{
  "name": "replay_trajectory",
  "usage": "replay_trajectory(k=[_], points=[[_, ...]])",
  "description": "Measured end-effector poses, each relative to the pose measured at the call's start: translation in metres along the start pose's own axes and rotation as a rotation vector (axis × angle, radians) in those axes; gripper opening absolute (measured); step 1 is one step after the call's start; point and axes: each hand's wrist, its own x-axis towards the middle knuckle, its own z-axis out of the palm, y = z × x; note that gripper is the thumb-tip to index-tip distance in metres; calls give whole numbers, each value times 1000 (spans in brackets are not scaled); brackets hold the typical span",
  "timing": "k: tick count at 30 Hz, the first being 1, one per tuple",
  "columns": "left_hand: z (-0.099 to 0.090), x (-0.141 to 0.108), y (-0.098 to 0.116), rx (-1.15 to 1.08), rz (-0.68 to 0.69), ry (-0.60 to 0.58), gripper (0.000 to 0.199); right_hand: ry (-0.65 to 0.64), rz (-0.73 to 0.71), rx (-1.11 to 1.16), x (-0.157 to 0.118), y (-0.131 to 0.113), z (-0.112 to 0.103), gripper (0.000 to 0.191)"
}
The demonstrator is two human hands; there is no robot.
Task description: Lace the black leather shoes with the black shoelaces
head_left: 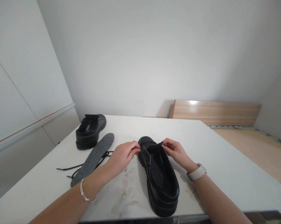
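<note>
- Head view: black shoe sits sole-down on the white table, right of the table's middle line of smudges; heel faces the wearer, toe points away. Opening unlaced, tongue raised across it.
- Left hand: thumb and fingertips pressed together, at the shoe's left side near the toe, beside the eyelet flap. Cannot tell whether any edge of the shoe lies between them.
- Right hand: thumb and forefinger pinch the right end of the tongue; other fingers curled.
- Left wrist bears a silver bracelet; right wrist, a watch with pale strap.
- Left of the shoe: grey insole lying slantwise over black laces, whose ends stick out from under it.
- Second black shoe at the table's far left, just beyond the insole.
- Wood-grained board against the wall, far right.
</note>
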Motion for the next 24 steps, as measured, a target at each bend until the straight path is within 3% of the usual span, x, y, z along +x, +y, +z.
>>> replay_trajectory(k=[11,20,24], points=[[14,7,-8,-55,28,74,10,0,-25,-57,-8,-7,4,42],[8,3,-10,-109,53,69,20,319,-17,-182,-33,-8,47,29],[0,-1,-6,-124,67,-6,23,355,-24,-241,-51,-13,62,23]])
